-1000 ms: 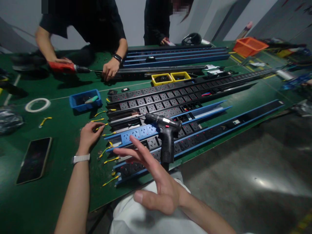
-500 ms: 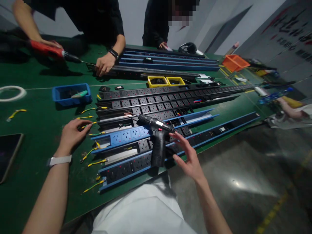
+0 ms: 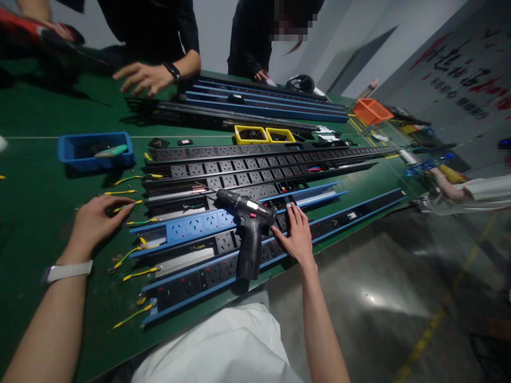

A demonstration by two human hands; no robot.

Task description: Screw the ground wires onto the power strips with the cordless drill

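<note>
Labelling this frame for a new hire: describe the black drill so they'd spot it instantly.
On the green table, find the long socket strips nearest the wearer. The black drill lies across them, beside the right hand. Its pistol grip sets it apart from the flat strips, its black body from the red tool at upper left.

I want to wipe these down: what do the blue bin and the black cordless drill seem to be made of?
The blue bin looks like smooth plastic, from its even colour and moulded rim. The black cordless drill seems matte plastic, given its dull casing; the grip may be rubber.
</note>
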